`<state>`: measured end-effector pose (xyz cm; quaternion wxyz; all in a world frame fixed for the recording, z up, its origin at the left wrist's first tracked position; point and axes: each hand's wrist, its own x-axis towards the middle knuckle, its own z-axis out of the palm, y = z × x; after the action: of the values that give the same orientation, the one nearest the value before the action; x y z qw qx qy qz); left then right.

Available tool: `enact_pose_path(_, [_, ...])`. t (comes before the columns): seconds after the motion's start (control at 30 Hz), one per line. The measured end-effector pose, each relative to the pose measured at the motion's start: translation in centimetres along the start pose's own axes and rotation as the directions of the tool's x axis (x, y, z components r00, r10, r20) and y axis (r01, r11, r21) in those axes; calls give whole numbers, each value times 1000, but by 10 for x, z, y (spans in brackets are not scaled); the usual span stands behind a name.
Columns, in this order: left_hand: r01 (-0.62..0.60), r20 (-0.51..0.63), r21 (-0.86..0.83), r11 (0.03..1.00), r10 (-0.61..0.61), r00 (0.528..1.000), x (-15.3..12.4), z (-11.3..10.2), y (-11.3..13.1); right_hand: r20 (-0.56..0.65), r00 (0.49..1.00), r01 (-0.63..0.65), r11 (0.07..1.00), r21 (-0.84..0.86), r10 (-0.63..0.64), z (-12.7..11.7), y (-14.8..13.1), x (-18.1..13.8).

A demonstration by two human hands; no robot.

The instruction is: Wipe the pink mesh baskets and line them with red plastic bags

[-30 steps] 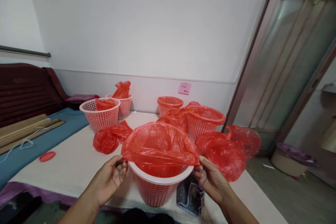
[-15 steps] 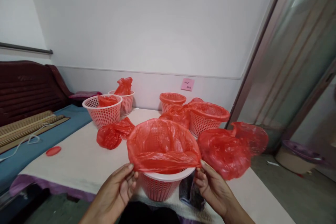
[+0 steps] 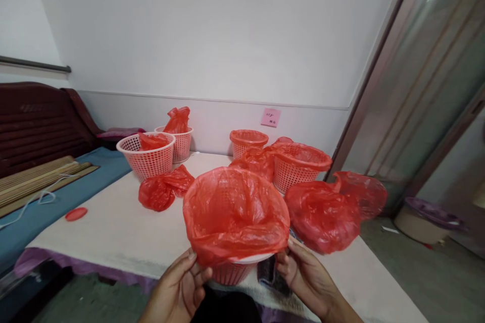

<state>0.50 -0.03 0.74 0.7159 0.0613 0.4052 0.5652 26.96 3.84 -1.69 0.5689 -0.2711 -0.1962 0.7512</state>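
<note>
A red bag (image 3: 235,207) over a basket (image 3: 232,273), left hand (image 3: 182,287) and right hand (image 3: 305,277) fingers pinching its edge, on the surface (image 3: 113,232)

Near basket mostly covered, arms cropped

The red bag (image 3: 235,212) hides most of the basket's (image 3: 232,273) rim and all of its inside. The bottom edge cuts off the left hand (image 3: 182,287) and right hand (image 3: 306,280) at the wrist. The pink note's (image 3: 270,117) writing is too small to read.

The lined basket (image 3: 232,273) is standing at the near edge of the table (image 3: 113,232), between the left hand (image 3: 184,287) and the right hand (image 3: 306,280); one loose bag (image 3: 161,189) is lying behind it to the left, another bag (image 3: 322,214) to the right, more baskets (image 3: 146,154) farther back
</note>
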Motion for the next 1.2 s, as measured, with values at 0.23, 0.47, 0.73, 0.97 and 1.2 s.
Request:
enact_pose_path(0.23, [-119, 81, 55, 991, 115, 990, 9, -2, -21, 40, 999, -7, 997, -75, 10, -4, 7, 6])
enact_pose_path(0.47, [-223, 84, 131, 966, 213, 973, 21, -2, -27, -36, 999, -31, 988, -152, 26, -14, 10, 15])
enact_pose_path(0.73, [-293, -48, 199, 935, 308, 950, 28, -18, -15, -292, 953, -17, 950, -311, -79, -37, 5, 21])
enact_pose_path(0.97, [-438, 71, 369, 820, 445, 893, 19, -27, -1, -195, 806, 300, 670, -680, -559, -20, -8, -2])
enact_pose_path(1.2, [-711, 330, 614, 344, 706, 627, 2, -11, -12, 589, 717, 559, -199, -805, -371, 72, -32, -35])
